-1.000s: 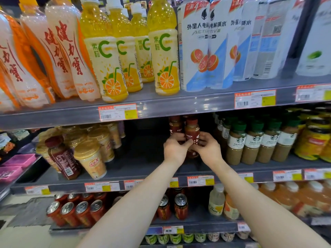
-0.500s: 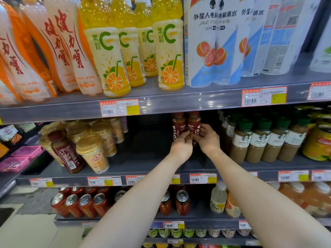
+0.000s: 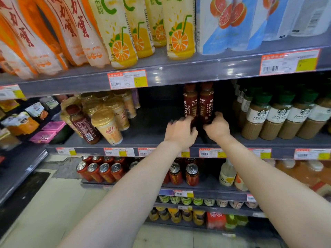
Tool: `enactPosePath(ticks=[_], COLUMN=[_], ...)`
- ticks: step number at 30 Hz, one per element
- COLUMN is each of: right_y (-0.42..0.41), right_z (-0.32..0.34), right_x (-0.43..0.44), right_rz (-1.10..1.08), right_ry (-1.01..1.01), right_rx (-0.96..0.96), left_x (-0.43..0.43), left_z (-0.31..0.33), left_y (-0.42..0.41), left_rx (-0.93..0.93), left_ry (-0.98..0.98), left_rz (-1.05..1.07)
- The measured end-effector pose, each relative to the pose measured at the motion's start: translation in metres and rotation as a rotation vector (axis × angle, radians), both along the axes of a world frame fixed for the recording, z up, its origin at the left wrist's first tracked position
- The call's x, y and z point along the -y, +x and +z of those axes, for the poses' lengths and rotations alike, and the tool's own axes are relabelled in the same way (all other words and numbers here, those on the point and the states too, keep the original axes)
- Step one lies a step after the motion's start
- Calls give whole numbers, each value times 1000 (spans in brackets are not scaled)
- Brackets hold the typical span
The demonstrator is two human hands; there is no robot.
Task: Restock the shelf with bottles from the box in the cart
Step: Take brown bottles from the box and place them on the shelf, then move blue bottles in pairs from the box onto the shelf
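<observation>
Two dark red Costa coffee bottles stand upright side by side deep on the grey middle shelf (image 3: 152, 126): the left bottle (image 3: 190, 102) and the right bottle (image 3: 206, 102). My left hand (image 3: 180, 132) is curled around the base of the left bottle, fingers blurred. The base of the right bottle sits in the grip of my right hand (image 3: 215, 127). Both forearms reach in from the bottom of the view. Neither the cart nor the box is in sight.
Left of the bottles stand milk tea cups (image 3: 107, 124) and a tilted brown bottle (image 3: 84, 125). Starbucks bottles (image 3: 277, 117) fill the right. Tall orange drink bottles (image 3: 179, 27) line the shelf above. Red cans (image 3: 100, 171) sit on the shelf below.
Both hands have pushed the two Costa bottles further back on the shelf and slid down to their bases. The camera has moved closer to the shelf.
</observation>
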State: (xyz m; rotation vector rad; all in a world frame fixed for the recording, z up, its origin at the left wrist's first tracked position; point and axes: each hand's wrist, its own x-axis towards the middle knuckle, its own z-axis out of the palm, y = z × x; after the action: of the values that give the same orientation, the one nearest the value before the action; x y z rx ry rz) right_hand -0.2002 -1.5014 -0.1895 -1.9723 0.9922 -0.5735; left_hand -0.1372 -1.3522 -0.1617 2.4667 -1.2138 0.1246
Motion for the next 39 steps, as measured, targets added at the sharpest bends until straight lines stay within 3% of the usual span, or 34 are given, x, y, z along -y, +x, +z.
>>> enactPosePath(ticks=[9, 16, 19, 24, 39], right_y=[-58, -146, -196, -279, -499], right_z=[-2, -15, -41, -88, -149], right_x=[-58, -121, -150, -181, -181], right_rz=[233, 249, 227, 158, -104], right_ry=[-321, -456, -430, -291, -86], right_rx=[-118, -305, -430, -624, -753], left_x=[-37, -101, -135, -167, -107], left_z=[4, -27, -58, -93, -137], left_y=[-37, -90, -120, -187, -371], left_rx=[229, 279, 259, 67, 8], left_ry=[157, 192, 266, 301, 433], left_rz=[-31, -122, -181, -268, -611])
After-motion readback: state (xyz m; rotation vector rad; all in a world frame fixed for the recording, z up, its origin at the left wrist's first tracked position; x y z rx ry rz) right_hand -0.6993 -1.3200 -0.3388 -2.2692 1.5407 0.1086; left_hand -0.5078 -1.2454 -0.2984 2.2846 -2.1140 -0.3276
